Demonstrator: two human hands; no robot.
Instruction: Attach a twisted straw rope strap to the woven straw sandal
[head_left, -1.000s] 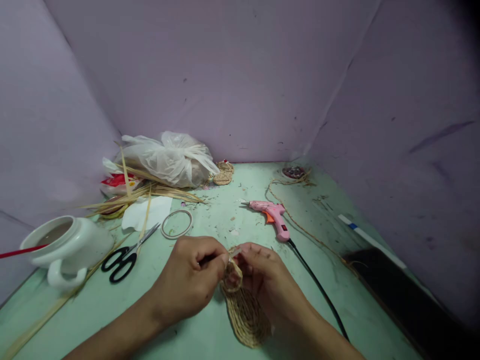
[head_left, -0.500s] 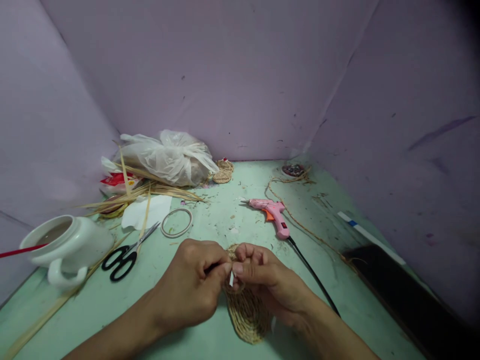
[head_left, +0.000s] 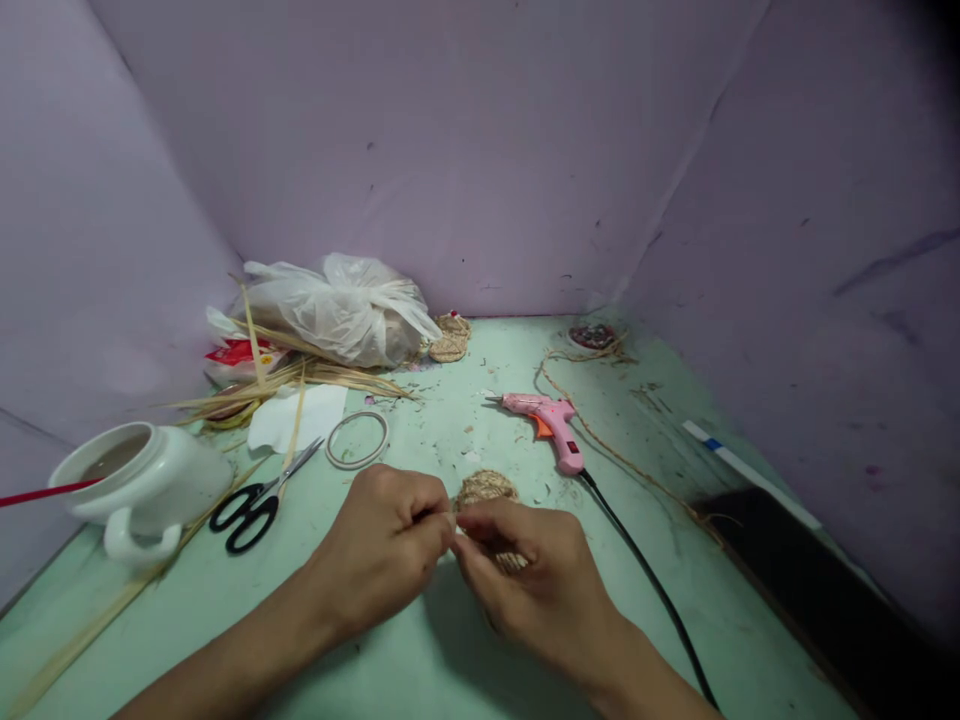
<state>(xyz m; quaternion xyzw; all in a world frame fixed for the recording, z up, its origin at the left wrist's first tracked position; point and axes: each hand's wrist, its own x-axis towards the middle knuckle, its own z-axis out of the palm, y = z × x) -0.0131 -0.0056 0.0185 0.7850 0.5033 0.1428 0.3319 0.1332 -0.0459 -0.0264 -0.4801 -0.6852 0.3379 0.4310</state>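
My left hand [head_left: 394,550] is closed in a pinch, its fingertips meeting those of my right hand [head_left: 536,570]. A tiny whitish bit of a strip [head_left: 453,522] shows between the fingertips; most of it is hidden. My right hand's thumb and index finger are pinched at the same spot. Behind and under the right hand is a coiled, woven straw piece [head_left: 487,486], rounded at its far end and mostly covered; I cannot tell whether the other fingers hold it. Beyond the hands lies a pink glue gun [head_left: 551,425], its nozzle pointing left.
Left of my hands lie black-handled scissors [head_left: 259,505], a thin pale ring [head_left: 357,440] and white paper [head_left: 274,420]. A white mug-like pot [head_left: 180,480] holds a red stick [head_left: 45,493]. At the back are a plastic bag [head_left: 345,310] and straw strips [head_left: 337,378]. A black cord [head_left: 652,580] runs right.
The white strip that stood out between my thumbs is now almost hidden. My right hand has turned and covers more of the woven piece, which shows farther from me. The view has shifted slightly.
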